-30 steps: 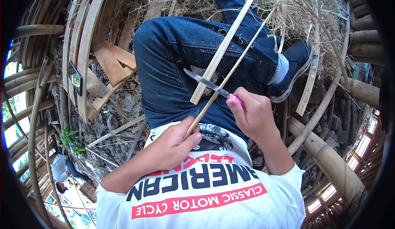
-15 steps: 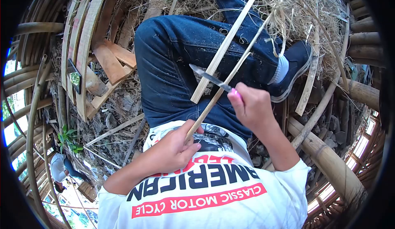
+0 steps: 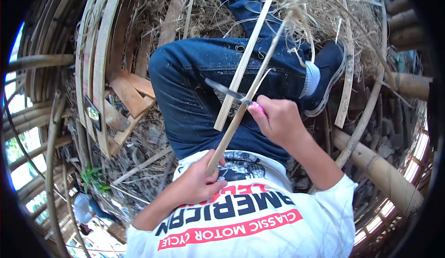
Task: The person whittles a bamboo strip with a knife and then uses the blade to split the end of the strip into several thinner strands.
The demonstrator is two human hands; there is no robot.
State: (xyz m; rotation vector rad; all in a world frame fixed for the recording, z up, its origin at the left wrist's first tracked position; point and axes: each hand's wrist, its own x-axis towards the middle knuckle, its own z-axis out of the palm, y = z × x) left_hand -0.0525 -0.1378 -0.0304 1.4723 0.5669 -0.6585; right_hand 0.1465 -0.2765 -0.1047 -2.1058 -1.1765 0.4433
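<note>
The shirt (image 3: 320,216) is white, with big black letters (image 3: 232,208), some red letters (image 3: 250,188) and a red stripe (image 3: 230,230) that has white words on it. The jeans (image 3: 185,84) are dark blue with tiny pale specks. The sock (image 3: 310,78) is very light and the shoe (image 3: 327,70) is dark. The knife handle (image 3: 257,108) is pink and its blade (image 3: 225,89) is grey. The stick (image 3: 232,130) is light brown, the flat strip (image 3: 246,58) is creamy yellow, and the plant (image 3: 94,179) is green.
</note>
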